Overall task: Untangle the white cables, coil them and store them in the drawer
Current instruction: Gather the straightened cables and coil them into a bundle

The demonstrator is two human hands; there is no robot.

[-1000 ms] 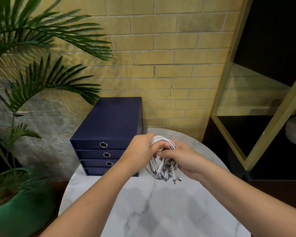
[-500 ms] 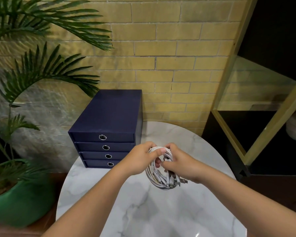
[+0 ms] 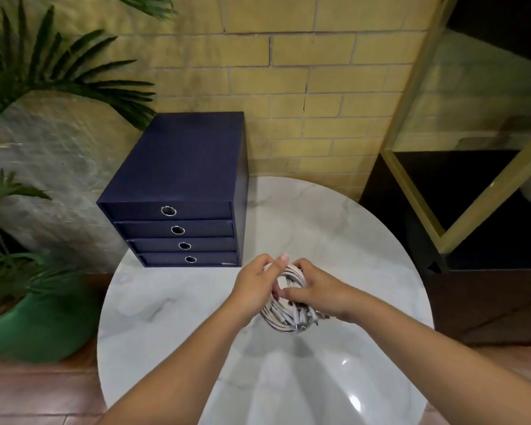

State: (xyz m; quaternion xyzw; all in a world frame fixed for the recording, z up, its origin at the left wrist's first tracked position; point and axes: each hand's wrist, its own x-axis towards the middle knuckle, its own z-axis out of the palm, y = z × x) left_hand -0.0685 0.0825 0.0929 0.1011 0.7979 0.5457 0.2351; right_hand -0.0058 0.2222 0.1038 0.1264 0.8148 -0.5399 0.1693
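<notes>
A coiled bundle of white cables [image 3: 284, 317] hangs between both hands, just above the round marble table [image 3: 172, 302]; several plug ends stick out at its lower right. My left hand [image 3: 255, 286] grips the coil's left side with the fingers curled over its top. My right hand [image 3: 319, 289] grips the right side, thumb across the loops. The dark blue drawer box [image 3: 181, 167] stands at the table's back left, just beyond my hands. All its drawers, each with a metal ring hole, are closed.
A potted palm in a green pot [image 3: 37, 326] stands left of the table. A black and gold shelf unit [image 3: 472, 210] stands at the right. A yellow brick wall [image 3: 319, 102] runs behind the table.
Both hands and the coil have come lower, closer to the tabletop, and the camera has tilted downward. Both hands still hold the bundle.
</notes>
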